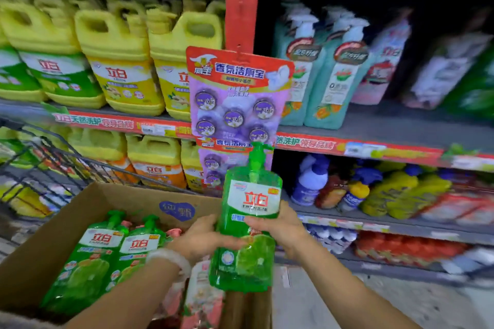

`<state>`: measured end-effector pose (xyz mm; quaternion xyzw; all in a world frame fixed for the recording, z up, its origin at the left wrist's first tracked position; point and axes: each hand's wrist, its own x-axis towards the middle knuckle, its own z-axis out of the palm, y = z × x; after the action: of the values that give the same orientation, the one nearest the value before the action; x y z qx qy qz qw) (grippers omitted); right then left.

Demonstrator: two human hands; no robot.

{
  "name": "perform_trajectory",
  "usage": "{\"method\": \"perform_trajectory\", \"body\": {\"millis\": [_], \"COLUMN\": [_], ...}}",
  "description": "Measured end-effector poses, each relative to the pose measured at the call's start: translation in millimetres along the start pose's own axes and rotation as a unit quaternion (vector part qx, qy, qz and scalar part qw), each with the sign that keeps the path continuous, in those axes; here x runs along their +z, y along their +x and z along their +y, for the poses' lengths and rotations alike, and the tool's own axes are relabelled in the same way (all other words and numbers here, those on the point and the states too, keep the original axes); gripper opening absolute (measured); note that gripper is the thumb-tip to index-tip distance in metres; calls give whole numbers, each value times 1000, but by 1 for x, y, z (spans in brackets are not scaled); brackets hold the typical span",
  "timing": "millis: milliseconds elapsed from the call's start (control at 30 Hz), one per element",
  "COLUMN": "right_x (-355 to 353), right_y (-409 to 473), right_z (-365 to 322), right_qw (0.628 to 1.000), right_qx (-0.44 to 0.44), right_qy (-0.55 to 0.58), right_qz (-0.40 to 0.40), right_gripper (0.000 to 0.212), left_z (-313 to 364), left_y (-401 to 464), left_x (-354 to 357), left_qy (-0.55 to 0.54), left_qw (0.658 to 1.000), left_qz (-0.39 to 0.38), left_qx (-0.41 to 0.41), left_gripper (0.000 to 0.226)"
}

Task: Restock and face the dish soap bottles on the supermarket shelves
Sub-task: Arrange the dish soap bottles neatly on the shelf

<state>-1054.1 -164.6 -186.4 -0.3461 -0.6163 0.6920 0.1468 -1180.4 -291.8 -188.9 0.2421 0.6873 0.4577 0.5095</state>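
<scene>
Shelves (374, 125) of cleaning goods fill the background, red price strips along their front edges. Yellow jugs (117, 61) crowd the left end of the upper shelf; teal pump bottles (328, 80) stand right of a hanging red display strip (240, 24) carrying purple sachet cards (235, 96). Below at the left, an open cardboard box (133, 200) holds two more green bottles (107, 256) lying near its left wall, beside pink packs (200, 296). Above the box's right edge, a green dish soap bottle (250, 211) with a pump top is upright, label facing the camera. The left hand (203, 239) has its grip closed round the bottle's lower middle; the right hand (278, 227) clasps the opposite side. A pale bracelet (171, 256) circles the left wrist.
</scene>
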Motion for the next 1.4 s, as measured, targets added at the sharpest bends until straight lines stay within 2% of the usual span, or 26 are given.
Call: {"method": "perform_trajectory", "body": {"millis": [67,167,267,333,400,433,467,500,567,767,1033,1200,1400], "right_x": [-32,-91,-153,-196,-236,-257,-278,-297,-329,-408,-507,-574,-644], "right_y": [-17,-47,-83,-108,-131,-143,-157,-168,-193,-238,-216,-164,-89], "right_z": [-19,-39,-52,-53,-49,-46,-44,-39,-34,-28,-61,-105,-146], "right_qw": [999,994,987,981,976,974,973,971,965,945,916,906,908], "right_qx": [-43,-97,-120,-135,-140,-140,-140,-143,-144,-173,-201,-228,-234], "right_qy": [-5,-14,-13,-21,-28,-26,-24,-22,-25,-13,-63,-87,-103], "right_qz": [23,54,105,137,164,173,182,191,216,278,341,345,331], "right_gripper": [36,37,39,39,55,67,69,62,48,50,72,73,74], "left_z": [24,59,86,99,107,109,111,113,115,132,199,260,325], "left_y": [2,5,7,6,4,5,5,7,11,20,71,136,218], "left_x": [29,86,153,200,248,271,294,315,356,456,529,559,584], "left_qy": [3,-18,-9,6,16,27,35,41,54,82,89,90,89], "left_qw": [999,996,992,989,985,983,980,977,972,964,948,934,927], "left_qz": [-22,-52,-87,-99,-120,-134,-143,-156,-170,-183,-139,-103,-72], "left_qx": [33,64,90,110,120,125,133,141,152,178,272,331,358], "left_gripper": [66,57,70,58,50,55,61,65,50,46,64,61,65]}}
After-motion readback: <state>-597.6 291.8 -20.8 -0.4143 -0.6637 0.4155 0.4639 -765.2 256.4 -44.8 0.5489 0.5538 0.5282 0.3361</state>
